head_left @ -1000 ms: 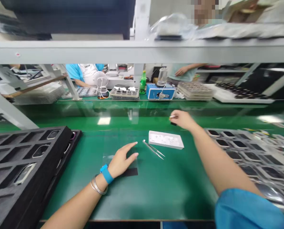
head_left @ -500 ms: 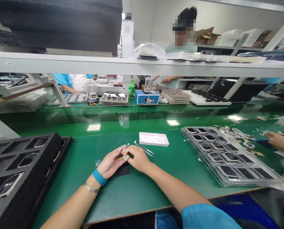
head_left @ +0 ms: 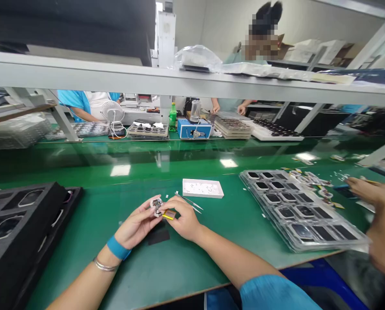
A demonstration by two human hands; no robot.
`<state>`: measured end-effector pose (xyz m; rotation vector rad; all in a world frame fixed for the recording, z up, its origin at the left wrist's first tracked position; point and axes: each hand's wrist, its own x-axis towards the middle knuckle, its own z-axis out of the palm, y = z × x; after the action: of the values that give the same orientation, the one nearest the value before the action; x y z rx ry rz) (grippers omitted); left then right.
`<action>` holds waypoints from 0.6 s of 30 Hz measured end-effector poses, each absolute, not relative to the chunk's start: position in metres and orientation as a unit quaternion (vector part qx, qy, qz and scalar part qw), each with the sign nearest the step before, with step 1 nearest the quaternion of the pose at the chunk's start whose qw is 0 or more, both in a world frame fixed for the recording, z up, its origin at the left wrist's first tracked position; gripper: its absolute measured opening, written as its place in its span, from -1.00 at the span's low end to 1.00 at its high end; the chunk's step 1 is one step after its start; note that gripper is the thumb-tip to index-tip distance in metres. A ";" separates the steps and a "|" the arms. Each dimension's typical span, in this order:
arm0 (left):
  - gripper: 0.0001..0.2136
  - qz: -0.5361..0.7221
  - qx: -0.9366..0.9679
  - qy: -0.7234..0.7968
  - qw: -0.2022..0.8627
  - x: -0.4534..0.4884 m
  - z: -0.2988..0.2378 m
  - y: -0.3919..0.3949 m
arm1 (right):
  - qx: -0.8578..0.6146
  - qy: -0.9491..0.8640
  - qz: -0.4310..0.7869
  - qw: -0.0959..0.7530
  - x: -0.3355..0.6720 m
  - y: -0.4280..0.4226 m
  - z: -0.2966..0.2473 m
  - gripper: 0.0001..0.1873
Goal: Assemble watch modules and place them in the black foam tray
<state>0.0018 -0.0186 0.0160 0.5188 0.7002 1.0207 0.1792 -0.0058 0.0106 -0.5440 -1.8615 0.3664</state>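
My left hand [head_left: 137, 226] grips a small white-rimmed device housing [head_left: 156, 206], its inner parts facing up. A flat battery pack with yellow edges [head_left: 169, 214] juts out beside the housing, pinched in my right hand [head_left: 186, 217]. Whether a wire joins the two is too small to see. Metal tweezers [head_left: 192, 204] lie on the green table just beyond my right hand. A shallow white box [head_left: 200, 195] with tiny dark bits in it sits behind them. Under my hands is a thin black sheet [head_left: 158, 237].
A black foam tray [head_left: 55, 193] with framed screens stands at the left. Stacked clear plastic trays [head_left: 287, 241] of screens lie at the right, near loose parts [head_left: 323, 191] and a co-worker's hand [head_left: 370, 193]. A shelf beam [head_left: 131, 79] crosses ahead.
The housing has tilted so its inside shows more, and the battery pack now sticks out to its right. The view has shifted slightly. Across the table, a co-worker's hands have moved apart.
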 end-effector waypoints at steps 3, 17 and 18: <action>-0.46 0.484 0.282 0.352 0.750 0.001 0.016 -0.018 | -0.202 -0.818 0.157 0.516 0.180 -0.005 0.010 -0.93; -0.47 0.538 0.421 0.383 0.622 -0.001 0.009 -0.012 | -0.299 -0.792 0.256 0.467 0.175 -0.003 0.005 -0.89; -0.47 0.538 0.417 0.379 0.627 -0.001 0.010 -0.012 | -0.300 -0.793 0.254 0.465 0.175 -0.003 0.004 -0.90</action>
<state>-0.0006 -0.0121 0.0098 0.9563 0.8700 1.2336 0.1755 -0.0026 0.0038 -0.7373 -1.9484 0.6242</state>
